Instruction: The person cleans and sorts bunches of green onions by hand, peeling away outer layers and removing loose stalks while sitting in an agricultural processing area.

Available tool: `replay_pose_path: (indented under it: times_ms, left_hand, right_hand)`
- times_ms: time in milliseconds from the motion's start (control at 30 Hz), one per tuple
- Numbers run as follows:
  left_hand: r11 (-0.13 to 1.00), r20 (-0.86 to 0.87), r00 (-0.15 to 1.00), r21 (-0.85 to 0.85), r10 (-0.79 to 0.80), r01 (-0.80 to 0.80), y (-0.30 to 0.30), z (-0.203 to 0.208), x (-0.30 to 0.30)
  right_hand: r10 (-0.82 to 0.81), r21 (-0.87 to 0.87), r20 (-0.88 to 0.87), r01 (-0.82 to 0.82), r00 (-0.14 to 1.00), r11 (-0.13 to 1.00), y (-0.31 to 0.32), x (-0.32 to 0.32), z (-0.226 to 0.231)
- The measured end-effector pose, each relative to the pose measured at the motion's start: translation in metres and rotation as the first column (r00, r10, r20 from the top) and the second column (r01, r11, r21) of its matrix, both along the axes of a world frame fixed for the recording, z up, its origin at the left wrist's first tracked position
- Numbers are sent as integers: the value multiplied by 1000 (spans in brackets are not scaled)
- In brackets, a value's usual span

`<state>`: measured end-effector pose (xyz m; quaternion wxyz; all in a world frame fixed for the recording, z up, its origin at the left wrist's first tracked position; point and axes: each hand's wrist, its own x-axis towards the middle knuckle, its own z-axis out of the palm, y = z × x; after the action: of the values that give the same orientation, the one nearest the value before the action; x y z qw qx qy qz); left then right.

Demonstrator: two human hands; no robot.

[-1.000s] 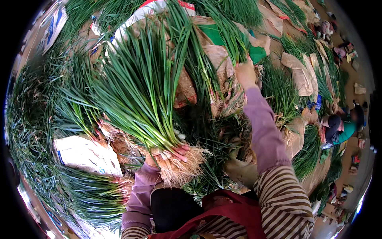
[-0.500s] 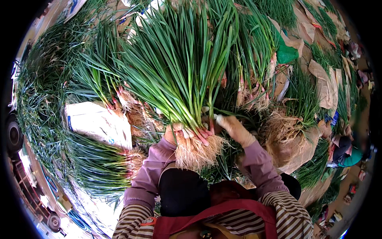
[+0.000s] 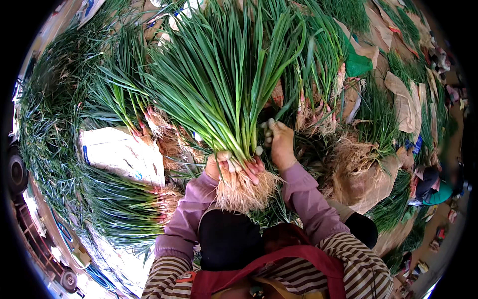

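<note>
A large bunch of green garlic point(image 3: 234, 107) stands in front of me, its long leaves fanned away and its pale, stringy roots point(image 3: 244, 192) toward me. My left hand point(image 3: 214, 165) is wrapped round the pinkish stem bases from the left, thumb on top. To the right of the stems, my right hand point(image 3: 281, 145) is raised with its fingers curled together. Whitish coverings show on its fingertips. Dark green leaves run close past these fingers; whether they pinch one is hard to make out.
More green garlic lies on the left point(image 3: 127, 204), stacked beside a white sack point(image 3: 122, 152). Rooted bunches point(image 3: 318, 112) lean at the right, near a green bag point(image 3: 357, 62). Brown sacking point(image 3: 371, 184) lies under another root pile. At far right, a person point(image 3: 429, 184) is partly visible.
My right hand has moved up and left, from beside the stem bases to higher along the stems, its fingers now curled. My left hand keeps its hold, and the bunch has shifted slightly.
</note>
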<state>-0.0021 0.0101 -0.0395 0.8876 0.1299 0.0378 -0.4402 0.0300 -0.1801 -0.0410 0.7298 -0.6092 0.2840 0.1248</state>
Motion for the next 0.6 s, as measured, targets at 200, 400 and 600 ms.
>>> replay_pose_path:
  times_ms: [200, 400, 600]
  left_hand:
    - [993, 120, 992, 103, 46, -59, 4, 4, 0]
    - [978, 94, 990, 168, 107, -122, -2, 17, -1]
    - [997, -54, 996, -16, 74, -75, -4, 2, 0]
  right_hand:
    - [395, -71, 120, -389, 911, 919, -20, 1, 26]
    - [760, -320, 325, -691, 563, 649, -8, 21, 6]
    - [851, -938, 99, -237, 517, 253, -4, 3, 15]
